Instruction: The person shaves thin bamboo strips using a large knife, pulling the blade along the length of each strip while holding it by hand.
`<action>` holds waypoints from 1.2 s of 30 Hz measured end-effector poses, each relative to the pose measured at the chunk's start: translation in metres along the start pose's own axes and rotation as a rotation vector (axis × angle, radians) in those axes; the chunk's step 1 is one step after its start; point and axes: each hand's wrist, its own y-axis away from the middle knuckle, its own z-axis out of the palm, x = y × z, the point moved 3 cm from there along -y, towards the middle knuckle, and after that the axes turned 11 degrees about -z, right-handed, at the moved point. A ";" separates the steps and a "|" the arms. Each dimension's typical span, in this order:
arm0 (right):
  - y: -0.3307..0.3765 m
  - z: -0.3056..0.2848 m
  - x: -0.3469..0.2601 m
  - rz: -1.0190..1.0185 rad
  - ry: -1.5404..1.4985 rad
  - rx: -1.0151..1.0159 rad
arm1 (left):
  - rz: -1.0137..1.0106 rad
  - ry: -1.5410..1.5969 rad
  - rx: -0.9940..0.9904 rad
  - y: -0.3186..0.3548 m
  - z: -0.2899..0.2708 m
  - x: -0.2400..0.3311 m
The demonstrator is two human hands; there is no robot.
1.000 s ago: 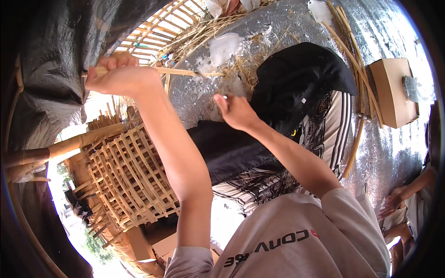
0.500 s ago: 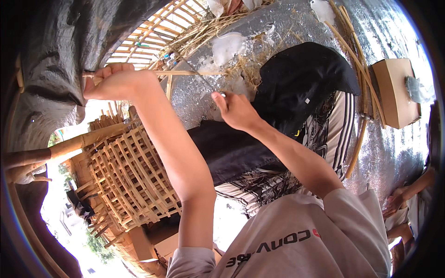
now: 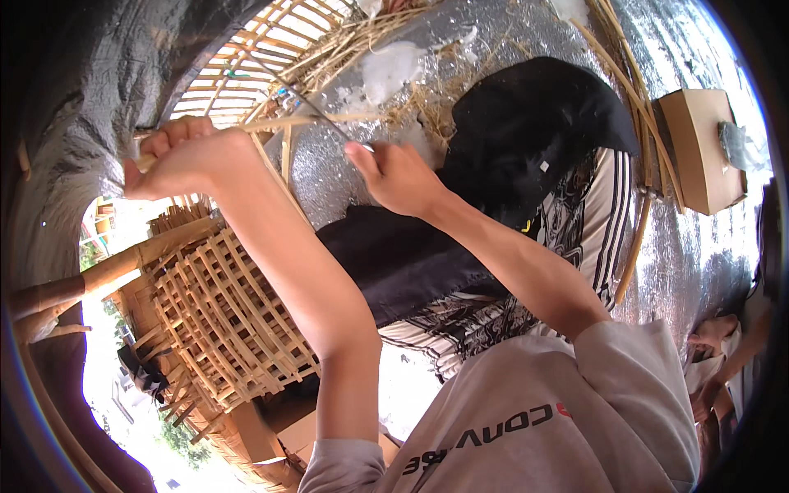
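My left hand is raised at the upper left, its fingers closed round one end of a thin, pale bamboo strip. The strip runs rightward from that fist over the silvery floor sheet. A long, thin knife crosses the strip at a slant, its blade pointing up and left. Its handle is mostly hidden in my right hand, which is closed with the thumb laid along the top. Black cloth covers my lap and legs below the right hand.
A bamboo lattice panel and a thick bamboo pole stand at the left, under dark plastic sheeting. Long bamboo strips and a cardboard box lie at the right. Another person's arm shows at lower right.
Both hands have shifted left in the picture, the right one also upward. The blade now crosses the strip nearer my left hand. The whole view has moved slightly.
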 end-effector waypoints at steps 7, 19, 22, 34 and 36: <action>-0.008 0.016 0.002 0.149 -0.028 -0.018 | -0.005 -0.067 -0.278 0.008 -0.004 0.005; -0.002 0.015 0.005 -0.050 -0.034 0.049 | 0.015 -0.093 -0.412 0.016 -0.008 0.003; 0.007 0.021 0.016 0.040 -0.085 -0.062 | 0.058 -0.128 -0.389 0.012 -0.012 0.004; 0.037 0.028 0.025 0.109 0.049 -0.001 | 0.164 -0.007 0.056 -0.008 -0.024 0.007; 0.035 0.015 0.024 0.086 0.062 -0.006 | 0.097 0.025 0.112 -0.010 -0.024 0.010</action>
